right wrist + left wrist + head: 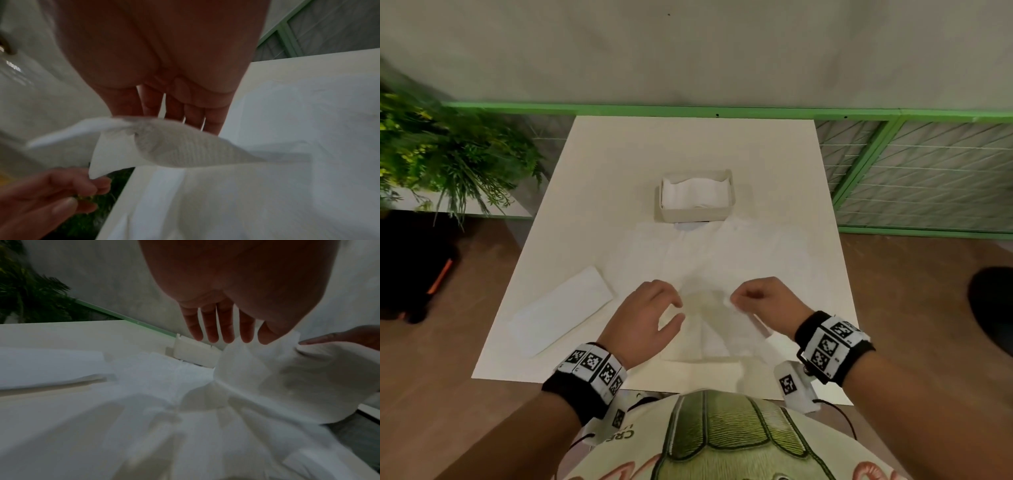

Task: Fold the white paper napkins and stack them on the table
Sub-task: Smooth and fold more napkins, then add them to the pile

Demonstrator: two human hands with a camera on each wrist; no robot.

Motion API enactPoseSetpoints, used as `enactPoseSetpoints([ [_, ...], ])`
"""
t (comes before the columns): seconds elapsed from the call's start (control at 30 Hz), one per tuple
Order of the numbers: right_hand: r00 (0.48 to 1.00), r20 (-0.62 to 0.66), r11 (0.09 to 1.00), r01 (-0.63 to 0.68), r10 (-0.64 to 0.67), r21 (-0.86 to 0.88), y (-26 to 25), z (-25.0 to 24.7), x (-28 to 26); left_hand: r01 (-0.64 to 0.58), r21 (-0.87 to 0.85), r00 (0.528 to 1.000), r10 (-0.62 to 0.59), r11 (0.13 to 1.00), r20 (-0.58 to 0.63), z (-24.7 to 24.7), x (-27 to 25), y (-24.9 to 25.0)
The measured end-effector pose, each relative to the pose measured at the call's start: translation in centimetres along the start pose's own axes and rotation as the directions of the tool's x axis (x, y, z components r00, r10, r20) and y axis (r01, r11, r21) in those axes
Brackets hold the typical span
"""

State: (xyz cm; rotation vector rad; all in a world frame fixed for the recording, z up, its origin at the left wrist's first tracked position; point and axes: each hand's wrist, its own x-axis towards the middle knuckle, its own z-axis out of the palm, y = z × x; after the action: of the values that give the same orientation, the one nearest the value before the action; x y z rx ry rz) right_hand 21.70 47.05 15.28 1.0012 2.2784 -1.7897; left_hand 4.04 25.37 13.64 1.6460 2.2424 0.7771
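Note:
A white paper napkin (717,329) hangs lifted over the near edge of the table, held between both hands. My left hand (677,311) pinches its left corner with curled fingers; in the right wrist view that corner sits in the left hand's fingertips (96,181). My right hand (732,301) pinches the right corner. The napkin (287,378) sags in a soft curve between them, its embossed underside (180,146) showing. One folded napkin (561,317) lies flat at the left of the table. More unfolded napkins (722,253) lie spread across the middle.
A white box (695,216) with napkins inside stands mid-table, beyond the spread sheets. The white table (688,144) ends at a green rail and grey wall. A leafy plant (448,150) stands at far left, a wire fence at right.

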Motion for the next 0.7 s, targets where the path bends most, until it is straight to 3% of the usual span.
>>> enactPoseSetpoints([
  [0.2,0.997,0.057,0.914,-0.077,0.059,0.399,-3.7,-0.3,-0.5,-0.027,-0.063,0.991,0.019,0.998,-0.129,-1.1,2.0,3.0],
  [0.33,0.984,0.17,0.816,-0.142,0.055,0.56,-5.8,-0.4,-0.8,-0.029,-0.101,0.966,0.002,0.994,-0.259,-1.3,2.5,4.6],
  [0.4,0.971,0.237,0.769,-0.173,0.029,0.615,-6.5,-0.4,-0.9,-0.012,-0.131,0.971,-0.02,0.991,-0.239,-1.2,2.7,4.9],
  [0.53,0.935,0.354,0.753,-0.225,-0.011,0.619,-7.6,-0.2,-0.8,0.097,-0.179,0.986,-0.12,0.979,-0.12,-0.8,2.7,4.7],
  [0.7,0.945,0.326,0.928,-0.098,-0.027,0.36,-8.0,0.4,0.1,0.133,-0.264,0.983,-0.161,0.955,-0.089,-0.4,1.9,4.0],
])
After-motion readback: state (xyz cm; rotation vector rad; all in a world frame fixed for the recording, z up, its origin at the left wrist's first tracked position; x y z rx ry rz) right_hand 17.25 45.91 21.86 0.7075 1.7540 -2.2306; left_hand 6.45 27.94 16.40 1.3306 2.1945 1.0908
